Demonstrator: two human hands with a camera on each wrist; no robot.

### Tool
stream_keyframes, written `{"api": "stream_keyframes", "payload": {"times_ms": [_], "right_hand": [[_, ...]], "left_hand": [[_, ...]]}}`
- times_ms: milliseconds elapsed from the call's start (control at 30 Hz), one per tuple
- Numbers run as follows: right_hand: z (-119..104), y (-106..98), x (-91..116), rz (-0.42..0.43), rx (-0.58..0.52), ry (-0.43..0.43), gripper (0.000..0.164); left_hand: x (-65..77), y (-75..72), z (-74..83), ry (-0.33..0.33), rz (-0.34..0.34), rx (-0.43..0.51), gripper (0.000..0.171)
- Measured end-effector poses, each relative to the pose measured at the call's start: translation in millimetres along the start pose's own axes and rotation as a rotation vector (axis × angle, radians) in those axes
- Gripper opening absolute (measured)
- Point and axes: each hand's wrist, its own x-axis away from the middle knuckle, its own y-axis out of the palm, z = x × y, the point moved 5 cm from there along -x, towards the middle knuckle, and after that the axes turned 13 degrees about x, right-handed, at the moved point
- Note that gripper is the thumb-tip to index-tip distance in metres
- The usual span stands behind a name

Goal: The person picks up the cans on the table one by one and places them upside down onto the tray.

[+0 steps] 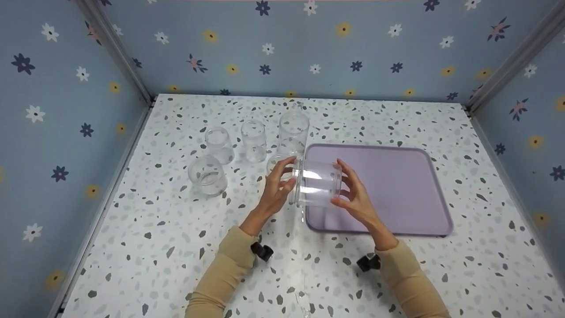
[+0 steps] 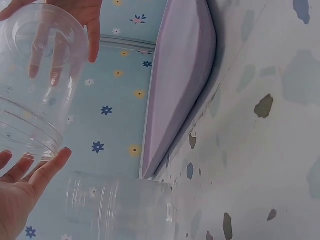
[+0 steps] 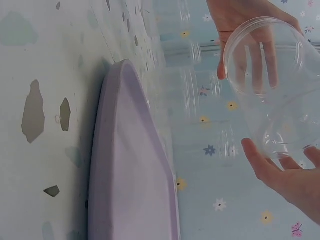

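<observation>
A clear plastic jar [image 1: 318, 183] is held sideways between both hands, over the left part of the lilac tray [image 1: 397, 190]. My left hand [image 1: 274, 192] grips its ridged rim end, with fingers and thumb spread around the edge. At the base end, my right hand [image 1: 359, 201] holds the jar with thumb and fingers curved round it. The left wrist view shows the see-through jar [image 2: 42, 85] with the right hand's fingers [image 2: 56, 60] visible through its wall. In the right wrist view, the open mouth of the jar [image 3: 265, 55] faces the left hand [image 3: 250, 20].
Several clear jars stand left of the tray: a wide one [image 1: 207, 176], a smaller one [image 1: 219, 145], a narrow one [image 1: 254, 141] and a tall one [image 1: 293, 132]. Another is partly hidden behind the left hand. Flower-patterned walls [image 1: 287, 48] enclose the speckled table [image 1: 145, 212].
</observation>
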Motion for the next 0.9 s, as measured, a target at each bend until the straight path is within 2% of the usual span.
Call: {"api": "stream_keyframes", "payload": {"times_ms": [167, 267, 367, 433, 467, 533, 633, 700, 733, 900], "right_hand": [[-3, -1, 0, 0.055, 0.023, 0.004, 0.082], [-5, -2, 1, 0.083, 0.048, 0.013, 0.083], [-9, -5, 0, 0.104, 0.082, 0.021, 0.085], [-16, -6, 0, 0.117, 0.117, 0.023, 0.084], [-21, -6, 0, 0.123, 0.133, 0.024, 0.083], [-28, -8, -1, 0.138, 0.169, 0.035, 0.081], [-35, -12, -2, 0.163, 0.216, 0.064, 0.079], [-35, -16, -2, 0.177, 0.248, 0.086, 0.079], [-35, -17, -3, 0.183, 0.264, 0.094, 0.079], [-38, -23, -5, 0.207, 0.347, 0.12, 0.078]], "left_hand": [[-2.0, 3.2, 1.3, 0.019, -0.015, -0.005, 0.091], [-3.2, 5.3, 2.8, 0.03, -0.039, -0.009, 0.089], [-3.2, 6.0, 4.7, 0.047, -0.044, -0.047, 0.079], [-2.6, 5.2, 5.9, 0.064, -0.024, -0.085, 0.072], [-2.5, 4.3, 6.5, 0.07, -0.007, -0.109, 0.063], [-1.9, -1.1, -4.9, 0.069, 0.032, -0.167, 0.05], [-1.5, -10.7, -24.9, 0.012, 0.093, -0.267, 0.04], [-1.0, -16.6, -39.3, -0.048, 0.117, -0.333, 0.041], [-1.1, -18.0, -41.2, -0.081, 0.125, -0.365, 0.042], [-2.0, -21.7, -51.9, -0.217, 0.098, -0.485, 0.049]]}}
